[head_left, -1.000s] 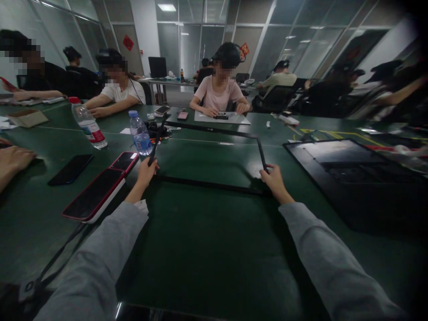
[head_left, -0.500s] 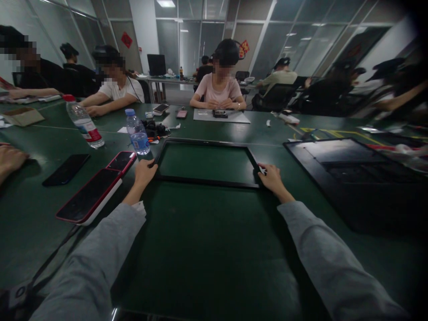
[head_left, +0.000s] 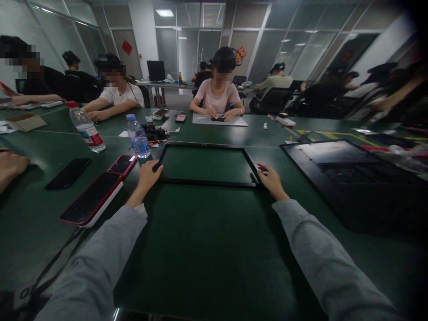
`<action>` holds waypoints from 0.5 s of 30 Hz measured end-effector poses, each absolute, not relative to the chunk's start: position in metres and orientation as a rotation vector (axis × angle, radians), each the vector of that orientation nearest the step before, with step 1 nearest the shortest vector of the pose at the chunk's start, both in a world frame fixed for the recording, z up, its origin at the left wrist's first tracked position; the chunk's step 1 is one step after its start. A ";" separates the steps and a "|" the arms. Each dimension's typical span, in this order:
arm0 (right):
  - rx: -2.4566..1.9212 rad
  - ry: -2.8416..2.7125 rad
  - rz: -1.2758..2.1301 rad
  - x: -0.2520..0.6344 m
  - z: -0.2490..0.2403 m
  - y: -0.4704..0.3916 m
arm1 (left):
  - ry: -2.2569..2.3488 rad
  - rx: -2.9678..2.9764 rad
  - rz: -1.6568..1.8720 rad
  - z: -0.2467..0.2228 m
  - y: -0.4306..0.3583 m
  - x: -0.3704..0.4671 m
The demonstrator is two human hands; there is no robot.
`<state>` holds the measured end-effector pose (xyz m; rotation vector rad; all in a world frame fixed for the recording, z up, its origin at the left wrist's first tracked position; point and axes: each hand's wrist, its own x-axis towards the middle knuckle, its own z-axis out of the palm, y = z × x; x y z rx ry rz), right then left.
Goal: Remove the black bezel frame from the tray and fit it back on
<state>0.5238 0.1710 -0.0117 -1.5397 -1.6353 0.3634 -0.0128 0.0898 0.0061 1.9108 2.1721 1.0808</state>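
A thin black rectangular bezel (head_left: 207,183), like a monitor's front frame, is held level at or just above the green table (head_left: 214,249), which shows through its opening. My left hand (head_left: 149,177) is closed on its left side, thumb on top. On the opposite side my right hand (head_left: 270,180) grips the bezel near its near right corner. Some fingers of both hands are hidden. To the right of my right hand lies a large black panel (head_left: 321,171) with a shiny upper part.
Two water bottles, one red-capped (head_left: 87,129) and one blue-capped (head_left: 138,138), stand left beyond my left hand. Phones (head_left: 92,200) lie beside my left forearm. Another person's hand (head_left: 13,162) rests at the left edge. Across the table, a person (head_left: 217,96) handles a small dark item.
My view has tilted up slightly. Both hands keep their hold on the bezel, with the left a little farther over its side. The person opposite has spread their hands apart.
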 end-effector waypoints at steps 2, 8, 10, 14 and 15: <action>-1.547 -1.690 0.336 0.525 -0.011 0.166 | 2.111 1.978 1.068 0.009 0.085 -0.008; -1.738 -1.638 -0.037 0.557 -0.008 0.132 | 1.824 2.166 0.760 0.021 0.067 0.003; -1.813 -1.518 -0.152 0.582 -0.003 0.111 | 1.783 2.175 0.699 0.025 0.063 0.005; -1.847 -1.191 -0.366 0.646 0.016 0.059 | 1.778 2.127 0.740 0.027 0.062 0.006; -1.829 -1.075 -0.419 0.662 0.021 0.046 | 1.777 2.117 0.753 0.027 0.063 0.006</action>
